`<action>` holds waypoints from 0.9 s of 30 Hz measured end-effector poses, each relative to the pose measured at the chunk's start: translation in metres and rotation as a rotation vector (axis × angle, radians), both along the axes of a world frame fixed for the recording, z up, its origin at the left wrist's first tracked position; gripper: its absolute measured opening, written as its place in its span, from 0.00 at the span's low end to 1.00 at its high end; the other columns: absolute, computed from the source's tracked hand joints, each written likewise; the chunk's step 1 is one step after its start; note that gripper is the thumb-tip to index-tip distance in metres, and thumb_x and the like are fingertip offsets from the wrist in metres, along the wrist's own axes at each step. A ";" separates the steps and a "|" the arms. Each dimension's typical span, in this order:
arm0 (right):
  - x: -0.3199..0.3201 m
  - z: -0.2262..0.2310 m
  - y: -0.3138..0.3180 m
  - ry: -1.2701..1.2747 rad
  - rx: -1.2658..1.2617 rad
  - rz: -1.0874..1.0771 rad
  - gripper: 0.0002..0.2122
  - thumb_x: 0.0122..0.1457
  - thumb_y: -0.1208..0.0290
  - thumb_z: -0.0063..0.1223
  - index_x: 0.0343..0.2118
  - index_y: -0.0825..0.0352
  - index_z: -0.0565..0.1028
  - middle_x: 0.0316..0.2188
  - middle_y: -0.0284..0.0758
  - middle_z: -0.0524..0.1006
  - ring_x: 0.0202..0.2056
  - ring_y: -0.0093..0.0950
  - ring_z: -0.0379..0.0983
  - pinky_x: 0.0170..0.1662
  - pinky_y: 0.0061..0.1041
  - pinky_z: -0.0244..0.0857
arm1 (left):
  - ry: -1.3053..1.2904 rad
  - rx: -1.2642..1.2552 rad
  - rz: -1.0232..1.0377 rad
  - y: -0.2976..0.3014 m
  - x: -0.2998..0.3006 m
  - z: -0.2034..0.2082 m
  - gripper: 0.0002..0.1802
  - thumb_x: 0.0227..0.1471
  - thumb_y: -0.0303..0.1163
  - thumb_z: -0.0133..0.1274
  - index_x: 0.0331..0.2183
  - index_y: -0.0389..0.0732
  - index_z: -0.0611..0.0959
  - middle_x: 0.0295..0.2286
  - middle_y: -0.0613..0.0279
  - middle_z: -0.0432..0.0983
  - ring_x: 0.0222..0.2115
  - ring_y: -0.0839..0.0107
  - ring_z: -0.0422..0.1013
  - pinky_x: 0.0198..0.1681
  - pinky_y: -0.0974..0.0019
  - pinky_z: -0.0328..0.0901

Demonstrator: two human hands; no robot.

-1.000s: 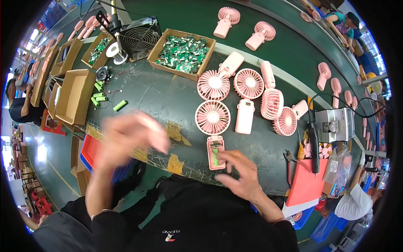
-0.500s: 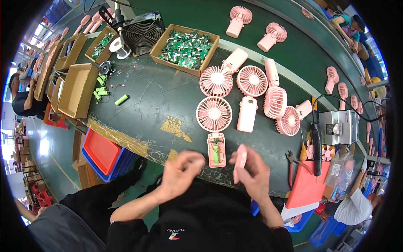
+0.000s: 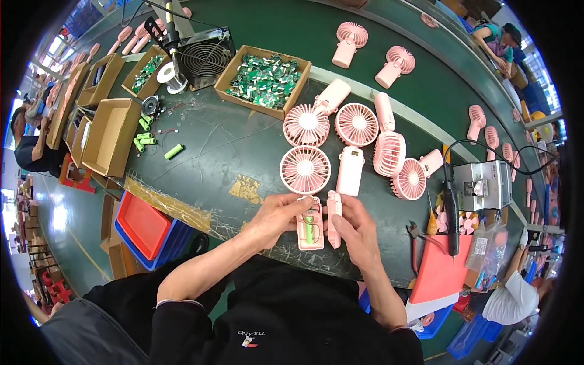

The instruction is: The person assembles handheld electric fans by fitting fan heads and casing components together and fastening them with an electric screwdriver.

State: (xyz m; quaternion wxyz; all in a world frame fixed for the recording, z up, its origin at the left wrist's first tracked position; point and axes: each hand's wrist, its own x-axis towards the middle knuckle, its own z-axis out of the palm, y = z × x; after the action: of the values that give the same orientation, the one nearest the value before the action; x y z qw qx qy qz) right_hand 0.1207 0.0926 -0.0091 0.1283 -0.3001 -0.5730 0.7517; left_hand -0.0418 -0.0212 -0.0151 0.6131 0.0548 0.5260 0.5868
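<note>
In front of me a pink handheld fan lies with its handle toward me. The handle is open and shows a green battery cell and thin wires. My left hand grips the handle's upper left side, thumb and fingers near the fan neck. Close beside the handle, on its right, my right hand pinches a pink handle cover, turned edge-on. The fingertips behind the cover are partly hidden.
Several pink fans lie beyond my hands. Left are a carton of green circuit boards, loose green cells and an empty carton. Right are pliers, an electric screwdriver and a red sheet.
My left hand has moved right and taken hold of the open handle. My right hand has brought the cover up and left, beside the handle.
</note>
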 end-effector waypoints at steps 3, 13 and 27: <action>0.002 0.008 0.001 -0.050 0.000 -0.038 0.22 0.57 0.80 0.51 0.55 0.72 0.63 0.44 0.42 0.75 0.36 0.25 0.75 0.36 0.23 0.70 | 0.019 0.007 0.026 0.000 0.005 -0.011 0.19 0.58 0.38 0.53 0.40 0.30 0.81 0.30 0.59 0.78 0.31 0.74 0.75 0.37 0.68 0.72; 0.012 0.014 -0.007 -0.195 0.674 -0.071 0.23 0.49 0.79 0.59 0.50 0.72 0.71 0.40 0.39 0.78 0.37 0.27 0.76 0.41 0.26 0.69 | 0.021 0.053 0.270 -0.002 0.030 -0.012 0.16 0.58 0.34 0.53 0.41 0.30 0.80 0.33 0.57 0.79 0.32 0.74 0.76 0.36 0.67 0.73; 0.010 0.016 -0.012 -0.195 0.972 -0.079 0.24 0.47 0.77 0.64 0.48 0.72 0.70 0.37 0.46 0.76 0.36 0.41 0.76 0.38 0.32 0.70 | 0.016 0.158 0.237 0.000 0.036 -0.017 0.15 0.56 0.25 0.53 0.45 0.30 0.77 0.37 0.59 0.78 0.34 0.72 0.76 0.40 0.66 0.73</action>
State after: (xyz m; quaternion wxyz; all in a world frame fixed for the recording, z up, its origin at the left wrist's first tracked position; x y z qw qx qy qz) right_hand 0.1308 0.0810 0.0069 0.2274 -0.2958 -0.8547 0.3608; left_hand -0.0057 -0.0215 -0.0319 0.5294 0.0449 0.4858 0.6941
